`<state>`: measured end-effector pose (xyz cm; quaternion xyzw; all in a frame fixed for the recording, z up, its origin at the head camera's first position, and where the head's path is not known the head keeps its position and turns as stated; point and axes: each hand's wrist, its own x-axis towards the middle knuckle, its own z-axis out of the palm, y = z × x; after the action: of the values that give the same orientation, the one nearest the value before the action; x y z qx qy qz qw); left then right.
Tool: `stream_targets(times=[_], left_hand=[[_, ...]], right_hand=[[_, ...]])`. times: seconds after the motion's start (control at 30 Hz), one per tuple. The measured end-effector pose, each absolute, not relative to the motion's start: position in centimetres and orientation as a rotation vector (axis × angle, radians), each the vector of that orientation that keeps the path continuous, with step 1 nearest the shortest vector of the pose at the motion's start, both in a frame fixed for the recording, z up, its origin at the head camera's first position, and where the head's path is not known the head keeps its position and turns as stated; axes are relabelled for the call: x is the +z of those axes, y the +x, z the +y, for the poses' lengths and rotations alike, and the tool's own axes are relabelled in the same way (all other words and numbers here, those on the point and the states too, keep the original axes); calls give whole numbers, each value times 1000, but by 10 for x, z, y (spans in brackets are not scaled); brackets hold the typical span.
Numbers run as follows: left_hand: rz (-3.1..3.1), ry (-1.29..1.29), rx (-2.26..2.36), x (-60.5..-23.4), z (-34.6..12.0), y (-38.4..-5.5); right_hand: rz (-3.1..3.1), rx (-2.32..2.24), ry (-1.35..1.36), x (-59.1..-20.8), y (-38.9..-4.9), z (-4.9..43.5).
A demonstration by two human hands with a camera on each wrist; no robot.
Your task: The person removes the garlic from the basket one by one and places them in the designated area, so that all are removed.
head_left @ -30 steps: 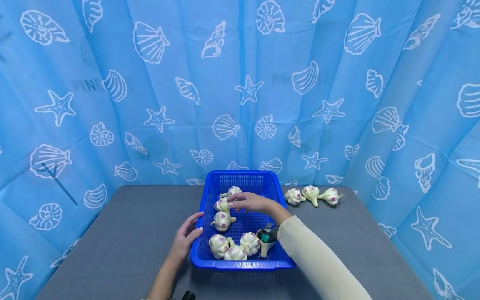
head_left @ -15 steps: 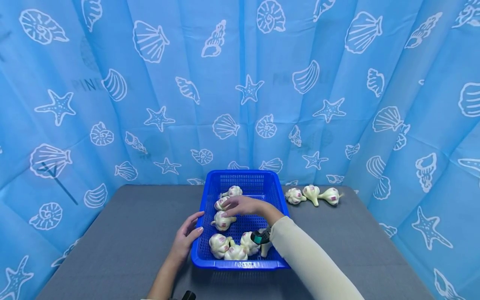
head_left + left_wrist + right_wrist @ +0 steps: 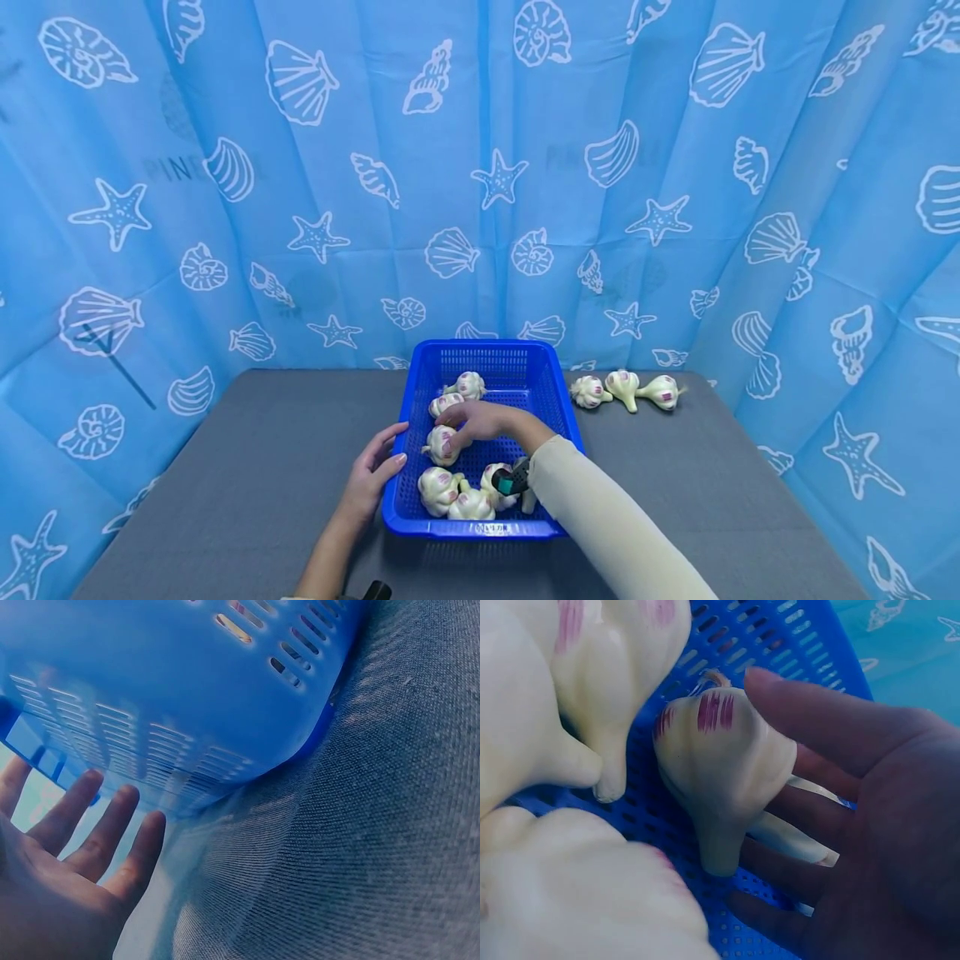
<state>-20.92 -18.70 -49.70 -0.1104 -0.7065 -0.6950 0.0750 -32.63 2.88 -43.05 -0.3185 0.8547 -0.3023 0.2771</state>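
Observation:
In the head view a blue plastic basket (image 3: 484,530) with slotted walls holds several garlic bulbs. My right hand (image 3: 480,421) reaches inside and grips one garlic bulb (image 3: 438,447) near the left wall. Seen from the right wrist, the thumb lies on the edge of that garlic bulb (image 3: 720,757), with the other fingers behind it. My left hand (image 3: 370,477) touches the basket's left rim; up close this hand (image 3: 67,877) has its fingers nearly straight beside the slotted wall. Two more bulbs lie beyond the gripped one, the nearer (image 3: 446,405) partly behind my right hand.
Along the basket's near end sit more garlic bulbs (image 3: 471,505), partly hidden by my right wrist's camera. Three garlic bulbs (image 3: 622,389) lie on the grey tabletop (image 3: 300,450) right of the basket. A blue shell-print curtain (image 3: 480,208) hangs behind.
My right hand has moved nearer to me, from over the middle bulb on the left side to the bulb closest on that side, and its fingers now close round it. The left hand stays put.

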Motion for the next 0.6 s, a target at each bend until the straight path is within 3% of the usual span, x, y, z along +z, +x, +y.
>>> stream_targets(times=[0.6], left_hand=[[-2107, -358, -2057, -496, -187, -209]], right_hand=[[2352, -797, -841, -428, -321, 25]])
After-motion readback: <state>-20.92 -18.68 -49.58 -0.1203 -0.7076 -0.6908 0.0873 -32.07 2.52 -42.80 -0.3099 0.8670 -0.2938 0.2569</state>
